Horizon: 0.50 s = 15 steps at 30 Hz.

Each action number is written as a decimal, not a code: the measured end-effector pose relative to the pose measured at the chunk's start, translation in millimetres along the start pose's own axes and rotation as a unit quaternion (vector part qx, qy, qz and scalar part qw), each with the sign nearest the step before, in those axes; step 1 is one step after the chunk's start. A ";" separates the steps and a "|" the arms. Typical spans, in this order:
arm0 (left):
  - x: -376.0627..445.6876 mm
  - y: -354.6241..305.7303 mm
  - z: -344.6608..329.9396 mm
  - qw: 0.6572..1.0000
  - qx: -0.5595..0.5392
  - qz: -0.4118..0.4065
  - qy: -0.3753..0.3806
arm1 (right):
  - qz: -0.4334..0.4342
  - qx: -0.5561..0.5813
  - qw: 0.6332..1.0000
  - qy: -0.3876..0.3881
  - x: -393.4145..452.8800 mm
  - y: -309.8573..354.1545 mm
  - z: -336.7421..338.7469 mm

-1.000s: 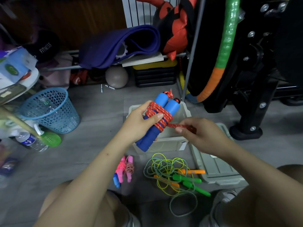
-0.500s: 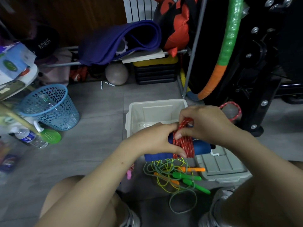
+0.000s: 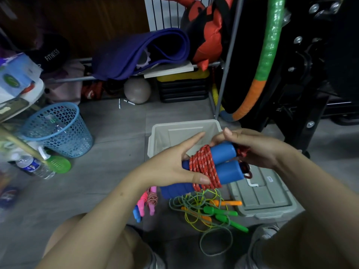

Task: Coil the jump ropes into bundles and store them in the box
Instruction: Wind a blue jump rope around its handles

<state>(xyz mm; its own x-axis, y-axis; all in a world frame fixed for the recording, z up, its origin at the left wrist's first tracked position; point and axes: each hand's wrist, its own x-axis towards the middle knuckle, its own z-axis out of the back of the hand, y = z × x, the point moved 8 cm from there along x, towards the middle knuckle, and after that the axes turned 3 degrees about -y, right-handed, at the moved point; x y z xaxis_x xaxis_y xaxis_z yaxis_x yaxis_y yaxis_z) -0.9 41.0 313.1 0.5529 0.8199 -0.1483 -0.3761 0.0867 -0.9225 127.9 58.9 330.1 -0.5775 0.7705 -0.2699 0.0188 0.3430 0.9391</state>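
Note:
A jump rope bundle [image 3: 217,164], two blue foam handles bound with red speckled cord, lies sideways in front of me above the floor. My left hand [image 3: 171,167] holds its left end, thumb pressed on the red coils, fingers stretched behind. My right hand [image 3: 258,148] grips the handles' right ends, where the red cord's loose loop sticks out. The open beige box [image 3: 157,133] stands just behind the bundle. A small pink and blue rope bundle [image 3: 144,203] lies on the floor. Loose green, yellow and orange ropes [image 3: 211,210] lie tangled beside it.
The box's grey lid [image 3: 268,197] lies on the floor to the right. A blue mesh bin [image 3: 58,131] and a water bottle [image 3: 35,167] stand at left. A shelf with a purple mat [image 3: 139,51], a ball [image 3: 137,90] and a black machine frame [image 3: 303,78] close the back.
The bundle went from upright to lying sideways and lower. My right hand finished winding the red cord round the handles and now grips their right ends.

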 end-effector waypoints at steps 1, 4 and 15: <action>-0.4 -0.6 0.8 1.000 -0.024 -0.008 0.003 | 0.005 0.018 1.000 0.007 -1.0 0.5 -2.7; -1.3 -5.2 2.4 0.995 -0.098 -0.031 -0.003 | -0.005 0.089 0.996 0.023 -3.0 -1.9 -7.8; 8.5 1.3 8.0 0.968 -0.236 -0.002 -0.081 | 0.048 0.113 0.992 0.003 7.7 -15.8 -11.8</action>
<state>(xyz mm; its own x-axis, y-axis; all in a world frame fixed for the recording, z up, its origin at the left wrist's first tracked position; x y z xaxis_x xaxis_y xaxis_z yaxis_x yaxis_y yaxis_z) -2.6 52.7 313.5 0.4148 0.9016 -0.1225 0.0286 -0.1475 -0.9887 113.5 53.0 315.7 -0.5695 0.8021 -0.1797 0.2565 0.3811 0.8882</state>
